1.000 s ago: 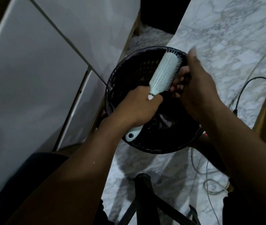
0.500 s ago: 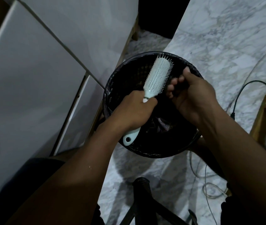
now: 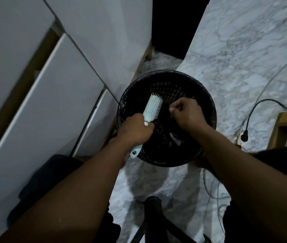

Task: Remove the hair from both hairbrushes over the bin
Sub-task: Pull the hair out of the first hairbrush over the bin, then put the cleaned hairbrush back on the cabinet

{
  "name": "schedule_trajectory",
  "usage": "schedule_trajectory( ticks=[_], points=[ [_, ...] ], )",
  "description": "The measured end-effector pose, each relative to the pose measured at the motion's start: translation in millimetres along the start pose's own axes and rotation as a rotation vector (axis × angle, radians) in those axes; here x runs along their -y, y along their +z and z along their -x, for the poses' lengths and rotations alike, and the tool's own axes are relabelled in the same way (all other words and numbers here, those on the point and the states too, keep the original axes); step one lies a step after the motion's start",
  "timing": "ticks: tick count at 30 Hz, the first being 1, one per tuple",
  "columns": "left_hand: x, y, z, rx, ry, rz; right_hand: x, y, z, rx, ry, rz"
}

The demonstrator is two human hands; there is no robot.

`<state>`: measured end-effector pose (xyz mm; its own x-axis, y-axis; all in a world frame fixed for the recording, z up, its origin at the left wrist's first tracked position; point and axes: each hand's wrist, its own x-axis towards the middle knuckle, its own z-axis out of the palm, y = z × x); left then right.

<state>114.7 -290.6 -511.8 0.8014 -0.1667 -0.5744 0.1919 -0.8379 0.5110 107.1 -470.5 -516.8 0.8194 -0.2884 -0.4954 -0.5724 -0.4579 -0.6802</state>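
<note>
A pale green hairbrush (image 3: pixel 152 109) is held over the round black bin (image 3: pixel 207 95), which has a dark liner bag. My left hand (image 3: pixel 135 130) grips the brush by its handle, bristles turned to the right and the handle's end sticking out below my fist. My right hand (image 3: pixel 186 114) hovers over the bin just right of the brush, fingers curled and pinched together. Whether hair is between those fingertips is too dark to tell. No second brush is in view.
White cabinet doors (image 3: pixel 51 85) stand close on the left of the bin. The floor is white marble (image 3: pixel 244 50). A black cable with a plug (image 3: pixel 244 137) and a wooden frame (image 3: pixel 283 130) lie to the right. A black stool leg (image 3: pixel 153 216) is below.
The view has pulled back, so the bin looks smaller. My right hand has come away from the bristles to the right and closed into a pinch. The left hand keeps its grip.
</note>
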Motion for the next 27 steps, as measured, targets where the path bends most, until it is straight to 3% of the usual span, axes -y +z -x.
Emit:
schedule_trajectory(
  ticks=[3,13,27],
  points=[
    [0.9,-6.7,12.8,-0.037,-0.01,0.023,11.4,-10.6,8.7,0.171,-0.001,0.182],
    [-72.7,-92.4,87.2,-0.263,0.102,-0.023,119.7,-109.9,69.6,0.203,-0.165,0.447],
    [-176.0,-280.0,286.8,-0.785,0.299,-0.173,322.4,-223.6,260.4,-0.093,-0.59,0.435]
  ],
)
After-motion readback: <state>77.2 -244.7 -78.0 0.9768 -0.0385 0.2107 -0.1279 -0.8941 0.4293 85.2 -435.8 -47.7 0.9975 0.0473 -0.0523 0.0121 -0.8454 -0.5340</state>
